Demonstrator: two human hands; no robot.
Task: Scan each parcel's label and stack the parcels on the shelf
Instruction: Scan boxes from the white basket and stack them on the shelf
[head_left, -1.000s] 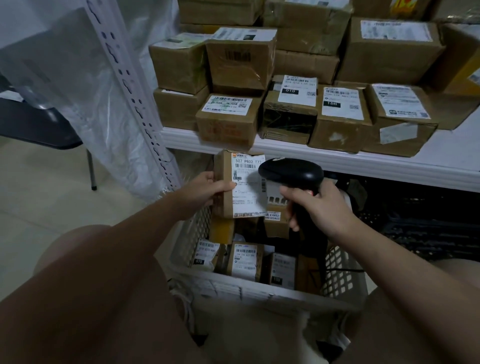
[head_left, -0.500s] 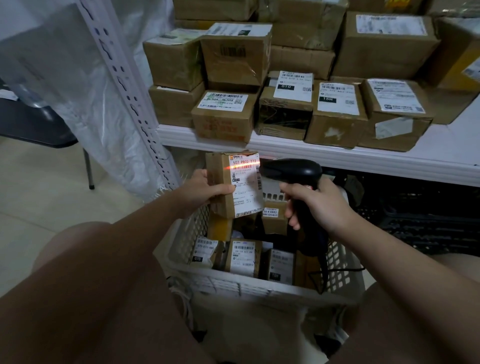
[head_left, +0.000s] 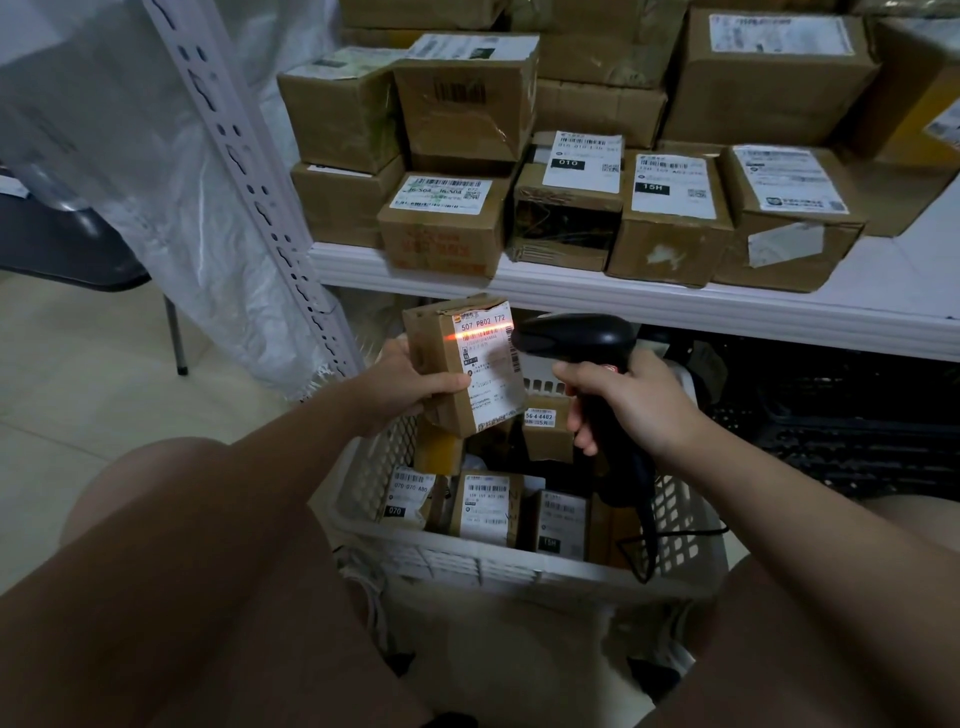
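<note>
Left hand: centre of frame; fingers curled behind the small cardboard parcel, thumb pressed on the front of its label.
Held parcel: upright and slightly tilted, raised above the basket, just below the shelf's front edge; label turned toward the person.
Scan line: orange-red streak across the top of the label, directly under the print "507 P802 T72".
Right hand: right of centre; all fingers wrapped round the handle of the black barcode scanner, whose head points left at the label and sits just beside the parcel's right edge.
Basket: white perforated plastic, lower centre, between the person's knees; it holds several labelled basket parcels standing on end.
Shelf: white board across the upper right; shelved parcels sit stacked in tiers, front row labels upward.
Surroundings: slotted white post and translucent plastic sheet, upper left; black crates under the shelf, right.
</note>
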